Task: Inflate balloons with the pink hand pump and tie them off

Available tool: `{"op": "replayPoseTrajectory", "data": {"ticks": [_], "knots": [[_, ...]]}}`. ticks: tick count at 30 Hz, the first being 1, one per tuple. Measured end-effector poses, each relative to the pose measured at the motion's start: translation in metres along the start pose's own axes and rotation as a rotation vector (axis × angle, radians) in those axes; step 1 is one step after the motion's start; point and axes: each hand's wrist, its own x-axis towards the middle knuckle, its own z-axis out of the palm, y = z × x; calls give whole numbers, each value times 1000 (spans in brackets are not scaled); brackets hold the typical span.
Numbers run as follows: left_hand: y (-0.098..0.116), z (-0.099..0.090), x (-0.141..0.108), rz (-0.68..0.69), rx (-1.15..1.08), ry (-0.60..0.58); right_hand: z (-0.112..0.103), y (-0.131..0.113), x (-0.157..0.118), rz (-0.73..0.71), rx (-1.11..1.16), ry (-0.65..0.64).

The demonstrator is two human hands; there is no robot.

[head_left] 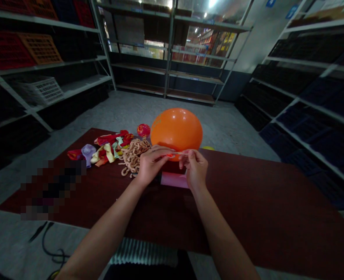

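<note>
A big inflated orange balloon [176, 130] stands just beyond my hands, its neck toward me. My left hand [153, 163] is closed in a pinch on the balloon's neck. Opposite it, the fingers of my right hand [195, 167] pinch a thin pale strand that stretches across to the neck; its exact kind is hard to make out. Below the hands lies a pink cylinder [174, 180], partly covered by my right hand. A heap of tan cord-like loops [134, 153] sits beside my left hand. Several deflated balloons [109, 151] in mixed colours lie farther left.
The dark red table [248, 202] spreads to the right. A small red patterned balloon [143, 130] is at the far edge, and something yellow [208, 148] shows behind the table. Shelves with crates [39, 47] stand left; cables [53, 249] lie on the floor.
</note>
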Motion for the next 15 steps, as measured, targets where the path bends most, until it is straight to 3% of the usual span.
{"op": "replayPoseTrajectory", "data": {"ticks": [5, 9, 15], "knots": [[-6, 1, 0, -86, -94, 33, -2, -1, 2, 10, 43, 13], [-8, 2, 2, -197, -188, 69, -4, -1, 4, 25, -50, 13], [-23, 7, 1, -527, -291, 347, -4, -2, 4, 14, -181, -52]]}}
